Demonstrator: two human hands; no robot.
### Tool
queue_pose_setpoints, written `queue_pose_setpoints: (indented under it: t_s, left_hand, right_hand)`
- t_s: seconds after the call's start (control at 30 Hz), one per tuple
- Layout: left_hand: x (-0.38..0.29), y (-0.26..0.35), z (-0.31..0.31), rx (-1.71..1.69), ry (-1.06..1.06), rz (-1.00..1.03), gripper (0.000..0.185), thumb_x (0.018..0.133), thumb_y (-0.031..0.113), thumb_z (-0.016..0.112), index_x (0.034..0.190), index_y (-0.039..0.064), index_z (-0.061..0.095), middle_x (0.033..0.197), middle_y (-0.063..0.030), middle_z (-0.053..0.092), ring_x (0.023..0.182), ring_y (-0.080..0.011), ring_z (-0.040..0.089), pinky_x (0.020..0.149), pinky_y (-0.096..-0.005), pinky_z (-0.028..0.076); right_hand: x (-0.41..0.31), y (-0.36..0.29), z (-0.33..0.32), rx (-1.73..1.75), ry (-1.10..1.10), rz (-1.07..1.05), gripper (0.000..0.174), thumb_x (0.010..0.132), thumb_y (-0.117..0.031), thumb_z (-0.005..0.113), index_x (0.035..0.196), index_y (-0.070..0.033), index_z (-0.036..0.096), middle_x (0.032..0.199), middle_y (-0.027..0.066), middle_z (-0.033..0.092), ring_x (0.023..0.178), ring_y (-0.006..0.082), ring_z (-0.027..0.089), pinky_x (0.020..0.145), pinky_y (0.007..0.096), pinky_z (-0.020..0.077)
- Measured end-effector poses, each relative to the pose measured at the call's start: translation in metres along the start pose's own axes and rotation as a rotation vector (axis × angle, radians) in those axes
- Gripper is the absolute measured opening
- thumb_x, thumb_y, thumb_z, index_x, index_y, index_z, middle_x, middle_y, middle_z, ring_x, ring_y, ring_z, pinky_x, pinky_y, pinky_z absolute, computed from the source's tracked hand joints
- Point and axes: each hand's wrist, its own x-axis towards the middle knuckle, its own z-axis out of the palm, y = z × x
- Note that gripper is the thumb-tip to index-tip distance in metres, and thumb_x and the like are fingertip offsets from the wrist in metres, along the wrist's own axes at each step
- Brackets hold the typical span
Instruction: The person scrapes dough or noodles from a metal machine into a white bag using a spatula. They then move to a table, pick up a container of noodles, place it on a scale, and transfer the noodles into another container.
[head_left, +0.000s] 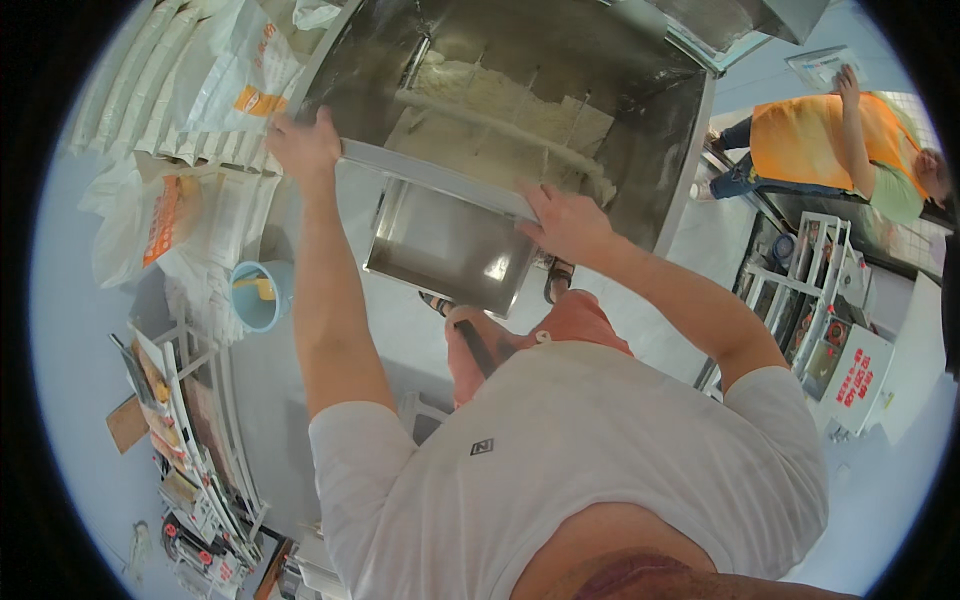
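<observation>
A large stainless-steel hopper (360, 90) stands before me, its top uncovered, with pale powder or granules (517, 90) around the thin bars at its bottom. My left hand (305, 142) rests on the near left corner of the rim, thumb raised. On the near rim, towards the right, lies my right hand (566, 217), its fingers curled over the edge. Below the hopper, between it and my legs, a shallow metal tray (450, 232) shows its bare inside. Neither hand holds a loose object.
Stacked white sacks (157, 75) and a blue bucket (262, 296) with a yellow scoop are on the left. Racks of parts stand lower left and at the right (810, 300). A person in an orange apron (810, 142) holds a clear bag at upper right.
</observation>
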Motion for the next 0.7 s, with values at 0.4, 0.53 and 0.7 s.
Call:
queue_pose_setpoints:
  t_s: [0.4, 0.53, 0.7]
  left_hand:
    - [0.045, -0.033, -0.02, 0.009, -0.328, 0.17, 0.061, 0.093, 0.044, 0.065, 0.135, 0.001, 0.059, 0.138, -0.0188, 0.064, 0.129, -0.0379, 0.06, 0.095, -0.0668, 0.046]
    - [0.015, -0.02, -0.026, 0.019, -0.147, 0.313, 0.077, 0.089, 0.044, 0.069, 0.147, -0.004, 0.051, 0.156, -0.0207, 0.047, 0.147, -0.0369, 0.042, 0.102, -0.0769, 0.037]
    - [0.009, -0.004, -0.041, 0.044, -0.233, 0.308, 0.094, 0.089, 0.048, 0.07, 0.159, -0.005, 0.037, 0.169, -0.0244, 0.03, 0.16, -0.0366, 0.023, 0.116, -0.0768, 0.024]
  right_hand:
    - [0.078, -0.097, 0.006, -0.067, 0.082, 0.151, 0.065, 0.094, -0.053, 0.069, 0.137, -0.007, 0.057, 0.121, 0.0224, 0.07, 0.109, 0.0428, 0.07, 0.093, 0.0525, 0.0569]
    - [0.083, -0.109, 0.004, -0.123, 0.208, 0.047, 0.071, 0.092, -0.058, 0.071, 0.14, -0.007, 0.058, 0.132, 0.0223, 0.065, 0.12, 0.041, 0.065, 0.102, 0.0516, 0.0525]
    - [0.084, -0.121, 0.013, -0.133, 0.519, -0.219, 0.078, 0.082, -0.051, 0.085, 0.141, -0.008, 0.058, 0.131, 0.0198, 0.063, 0.12, 0.0405, 0.063, 0.102, 0.0491, 0.0531]
